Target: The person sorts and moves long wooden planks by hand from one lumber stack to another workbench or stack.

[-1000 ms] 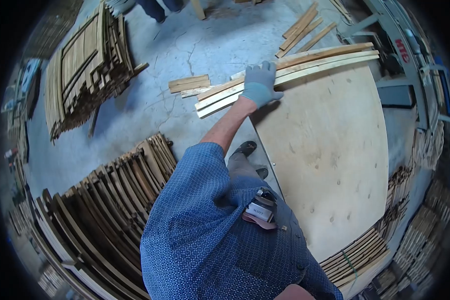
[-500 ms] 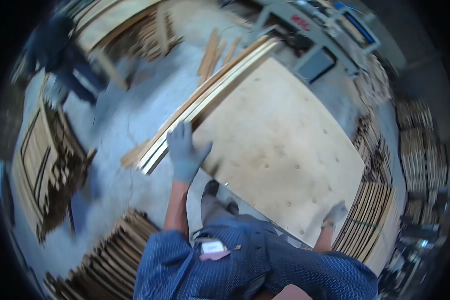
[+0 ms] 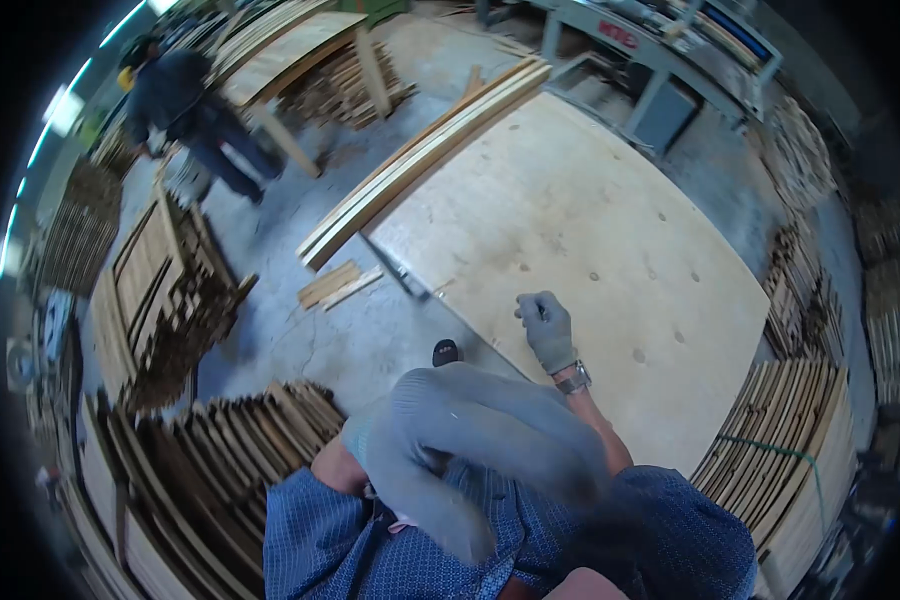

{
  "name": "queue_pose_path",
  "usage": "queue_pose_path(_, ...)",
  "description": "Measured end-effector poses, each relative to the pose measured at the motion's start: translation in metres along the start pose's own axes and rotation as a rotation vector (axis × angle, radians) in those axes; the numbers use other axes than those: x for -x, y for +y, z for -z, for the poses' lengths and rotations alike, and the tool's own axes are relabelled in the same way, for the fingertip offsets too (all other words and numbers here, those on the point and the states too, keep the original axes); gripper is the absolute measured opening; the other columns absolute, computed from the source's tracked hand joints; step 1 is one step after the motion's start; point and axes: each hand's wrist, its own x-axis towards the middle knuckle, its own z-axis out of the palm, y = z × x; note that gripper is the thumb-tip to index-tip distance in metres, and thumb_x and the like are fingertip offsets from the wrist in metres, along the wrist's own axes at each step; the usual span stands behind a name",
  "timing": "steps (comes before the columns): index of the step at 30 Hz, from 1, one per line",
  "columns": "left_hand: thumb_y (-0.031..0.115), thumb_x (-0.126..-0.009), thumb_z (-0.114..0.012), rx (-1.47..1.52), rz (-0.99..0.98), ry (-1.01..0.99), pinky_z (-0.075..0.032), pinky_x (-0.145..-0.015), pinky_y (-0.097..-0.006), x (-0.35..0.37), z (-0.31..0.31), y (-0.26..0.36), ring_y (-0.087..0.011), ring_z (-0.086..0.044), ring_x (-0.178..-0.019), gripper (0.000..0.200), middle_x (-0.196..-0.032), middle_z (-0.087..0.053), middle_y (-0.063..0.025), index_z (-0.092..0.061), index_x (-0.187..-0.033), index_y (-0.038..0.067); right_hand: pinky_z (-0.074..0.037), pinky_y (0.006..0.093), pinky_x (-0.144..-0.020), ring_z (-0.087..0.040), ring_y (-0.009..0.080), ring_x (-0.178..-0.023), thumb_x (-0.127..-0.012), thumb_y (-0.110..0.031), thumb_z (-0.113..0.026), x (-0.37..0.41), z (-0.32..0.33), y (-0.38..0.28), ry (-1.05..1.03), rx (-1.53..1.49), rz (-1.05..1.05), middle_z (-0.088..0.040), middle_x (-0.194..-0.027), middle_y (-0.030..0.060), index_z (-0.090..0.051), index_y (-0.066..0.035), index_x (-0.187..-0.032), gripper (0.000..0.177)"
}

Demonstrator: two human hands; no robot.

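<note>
My left hand (image 3: 480, 425), in a grey work glove, is raised close to the camera in front of my blue shirt. Its fingers are stretched out with the thumb apart, and it holds nothing. Beyond it lies a broad plywood-topped table (image 3: 570, 215) with dark knots. Over the table's near left edge is my right hand (image 3: 547, 335), gloved in grey with a metal watch at the wrist. Its fingers are curled in; whatever they might hold is hidden. Long pale wooden strips (image 3: 425, 160) lie together along the table's far left edge.
Stacked wooden slats (image 3: 770, 440) stand at right, and more slats (image 3: 220, 440) at lower left. A bundle of wooden frames (image 3: 160, 300) is on the floor at left. Short offcuts (image 3: 338, 285) lie beside the table. Another person (image 3: 195, 115) stands at upper left; a grey machine (image 3: 630, 50) is behind.
My left hand has left the strips' near end and come up close to the camera. My right hand has moved leftward from the table's near right corner, its fingers now curled. The view has shifted.
</note>
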Motion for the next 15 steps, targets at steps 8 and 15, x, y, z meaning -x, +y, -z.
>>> queue_pose_path(8, 0.016, -0.100, -0.061, -0.207, -0.427, 0.164, -0.057, -0.061, -0.0402, 0.053, -0.084, 0.065, -0.0334, -0.068, -0.068, 0.025, -0.090, -0.066, -0.0246, -0.069, -0.089, -0.005, -0.051, 0.0277, -0.062, -0.061, 0.0091, -0.068, -0.100, -0.025, -0.062, 0.083, -0.043, -0.006, -0.461, 0.187, -0.081, -0.069, -0.076, 0.0054, -0.067, -0.002, -0.091, 0.025)
queue_pose_path(15, 0.015, -0.091, -0.074, -0.460, -0.398, 0.460, -0.052, -0.056, -0.0342, 0.118, -0.171, 0.159, -0.0285, -0.066, -0.064, 0.019, -0.085, -0.069, -0.0191, -0.070, -0.089, -0.003, -0.054, 0.0275, -0.065, -0.067, 0.0122, -0.074, -0.101, -0.021, -0.059, 0.124, -0.120, -0.045, -0.864, 0.182, -0.025, -0.070, -0.082, 0.0075, -0.069, 0.000, -0.099, 0.023)
